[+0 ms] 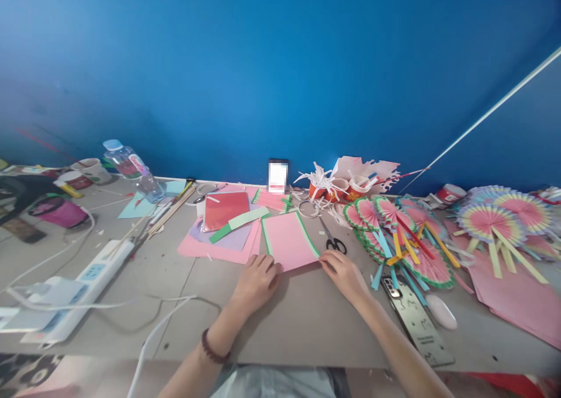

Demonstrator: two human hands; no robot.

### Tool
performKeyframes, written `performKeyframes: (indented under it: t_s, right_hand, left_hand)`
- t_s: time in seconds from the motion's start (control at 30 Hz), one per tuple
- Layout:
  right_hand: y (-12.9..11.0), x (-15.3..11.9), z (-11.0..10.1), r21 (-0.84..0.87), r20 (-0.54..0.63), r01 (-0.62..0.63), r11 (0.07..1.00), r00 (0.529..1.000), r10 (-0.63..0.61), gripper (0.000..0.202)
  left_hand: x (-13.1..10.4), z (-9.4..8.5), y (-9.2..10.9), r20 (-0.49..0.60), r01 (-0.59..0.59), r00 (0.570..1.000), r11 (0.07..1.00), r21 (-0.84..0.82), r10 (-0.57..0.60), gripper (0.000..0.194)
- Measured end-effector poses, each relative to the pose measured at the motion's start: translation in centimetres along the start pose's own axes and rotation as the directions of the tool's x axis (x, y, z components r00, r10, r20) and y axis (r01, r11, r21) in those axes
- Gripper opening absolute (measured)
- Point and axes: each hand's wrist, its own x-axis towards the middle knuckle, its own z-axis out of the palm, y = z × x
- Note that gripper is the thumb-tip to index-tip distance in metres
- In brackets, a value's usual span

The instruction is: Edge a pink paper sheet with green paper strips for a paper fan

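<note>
A pink sheet of paper [291, 243] with green strips along its left and right edges lies in front of me on the grey table. My left hand [258, 280] rests at its lower left corner, fingers curled and closed on the edge; the fingertips are partly hidden. At the lower right corner, my right hand [342, 272] pinches the paper by the green edge. Just beyond that hand lies a pair of black-handled scissors [335, 245]. Left of the sheet, a green paper strip [239, 224] lies across a red packet [227, 210] and a purple sheet [223, 238].
Folded paper fans [421, 240] and a phone [416, 322] lie to the right, beside a white mouse [441, 311]. On the left are a power strip [94, 275] with cables and a tilted plastic bottle [131, 164]. Paper cups [337, 189] stand near the blue wall.
</note>
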Motion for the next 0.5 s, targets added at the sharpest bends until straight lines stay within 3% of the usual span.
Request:
performKeyframes:
  t_s: [0.1, 0.33, 0.5]
  right_hand:
    - [-0.8, -0.6, 0.3, -0.055, 0.028, 0.01, 0.998, 1.0, -0.008, 0.025]
    - [-1.3, -2.7, 1.2, -0.126, 0.065, 0.036, 0.991, 0.997, -0.028, 0.026]
    - [-0.7, -2.3, 1.0, 0.068, 0.085, -0.075, 0.995, 0.994, 0.069, 0.022]
  left_hand:
    - [0.1, 0.2, 0.5, 0.031, -0.059, 0.998, 0.998, 0.002, 0.059, 0.009]
    - [-0.1, 0.3, 1.2, 0.233, -0.147, 0.965, 0.986, 0.084, 0.124, 0.016]
    - [0.3, -0.2, 1.4, 0.289, -0.026, 0.957, 1.0, 0.016, 0.021, 0.024]
